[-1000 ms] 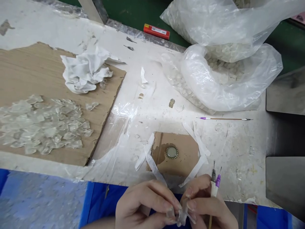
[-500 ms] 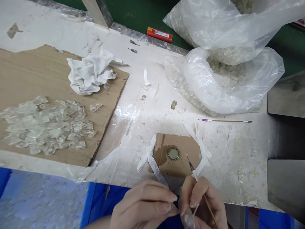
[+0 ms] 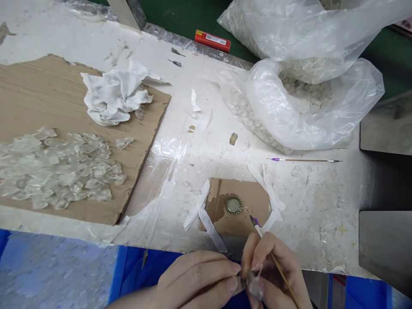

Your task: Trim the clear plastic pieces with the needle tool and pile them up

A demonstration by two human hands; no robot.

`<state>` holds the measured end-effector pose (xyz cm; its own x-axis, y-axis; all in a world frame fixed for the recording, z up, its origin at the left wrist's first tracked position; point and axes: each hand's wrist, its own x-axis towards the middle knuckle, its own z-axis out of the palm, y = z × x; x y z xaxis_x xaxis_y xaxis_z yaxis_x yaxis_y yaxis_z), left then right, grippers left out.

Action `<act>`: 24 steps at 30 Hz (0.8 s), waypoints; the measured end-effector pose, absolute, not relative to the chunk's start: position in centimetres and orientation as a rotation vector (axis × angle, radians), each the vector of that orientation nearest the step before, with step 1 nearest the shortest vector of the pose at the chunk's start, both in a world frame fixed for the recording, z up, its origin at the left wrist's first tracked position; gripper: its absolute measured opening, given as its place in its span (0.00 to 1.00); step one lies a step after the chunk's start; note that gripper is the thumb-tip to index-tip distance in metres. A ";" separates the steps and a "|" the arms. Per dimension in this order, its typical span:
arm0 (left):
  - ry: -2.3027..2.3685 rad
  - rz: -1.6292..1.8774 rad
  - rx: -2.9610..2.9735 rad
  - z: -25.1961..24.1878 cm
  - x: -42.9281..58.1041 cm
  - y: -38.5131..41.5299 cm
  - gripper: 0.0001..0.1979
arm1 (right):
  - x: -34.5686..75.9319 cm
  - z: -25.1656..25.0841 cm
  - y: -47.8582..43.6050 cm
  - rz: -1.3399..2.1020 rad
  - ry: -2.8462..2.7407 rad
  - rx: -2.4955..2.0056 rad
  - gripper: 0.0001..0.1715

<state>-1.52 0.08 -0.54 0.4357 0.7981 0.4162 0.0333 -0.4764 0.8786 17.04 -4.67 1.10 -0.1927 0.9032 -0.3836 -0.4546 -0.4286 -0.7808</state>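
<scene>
My left hand (image 3: 196,279) pinches a small clear, glassy piece (image 3: 255,285) at its fingertips, right up against my right hand (image 3: 273,270). My right hand grips a thin wooden-handled pick (image 3: 277,259) with a white and purple collar, its needle tip pointing up-left over the cardboard. Just beyond that tip, a round gold serrated bezel with a pale centre (image 3: 233,206) lies on a cardboard square (image 3: 247,201) held down with strips of white tape (image 3: 209,227). The pick is not touching the bezel.
A cardboard sheet (image 3: 141,120) at left bears a pile of clear chips (image 3: 58,169) and a crumpled white cloth (image 3: 116,96). Plastic bags of clear pieces (image 3: 299,107) sit at upper right, with a second pick (image 3: 302,160) below them. A blue surface (image 3: 64,270) lies below the table's near edge.
My right hand has swung the pick from upright to tilted up-left, towards the bezel. My hands have drawn slightly apart, and the clear piece sits lower.
</scene>
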 end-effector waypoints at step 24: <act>0.739 0.987 1.510 -0.2 -0.4 -0.1 0.11 | 16.7 1.3 -4.0 1.592 -0.940 -1.292 0.14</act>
<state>-0.36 -0.14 -0.24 0.4519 0.8728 0.1847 -0.0682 -0.1726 0.9826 16.65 -4.00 1.27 -0.0969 0.9363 -0.3377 -0.1569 -0.3494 -0.9237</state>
